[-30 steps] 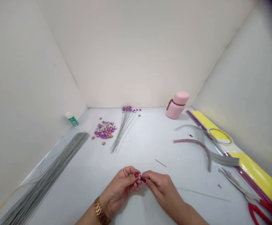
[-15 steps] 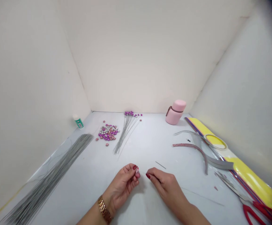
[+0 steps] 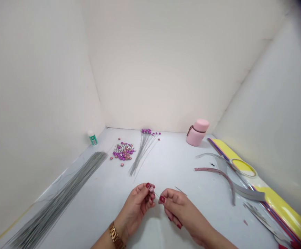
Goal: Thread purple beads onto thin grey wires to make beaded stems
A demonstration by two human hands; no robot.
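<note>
My left hand [image 3: 137,204] pinches a small pink folded paper star [image 3: 152,190] between thumb and fingertips. A thin, stiff wire [image 3: 157,195] runs from my right hand [image 3: 179,208] to the star. Thumb and forefinger of the right hand are closed on it, while the other fingers curl below. Whether the wire's tip is inside the star or only touches it, I cannot tell. Just beyond the right hand, a needle-like metal piece [image 3: 181,191] lies on the table. Farther back is a pile of purple, silver and pink paper stars [image 3: 123,151].
Grey wires [image 3: 62,197] lie bundled at left, near a green-and-white glue stick [image 3: 92,138]. Purple stars on wires [image 3: 142,148] rest at the back. On the right are a pink bottle [image 3: 197,132], curved strips [image 3: 217,170], yellow packets [image 3: 274,197] and scissors [image 3: 266,221].
My right hand has turned, and its pinch now holds the wire up to the star. The long wire seen behind that hand no longer shows there. The view has shifted slightly.
</note>
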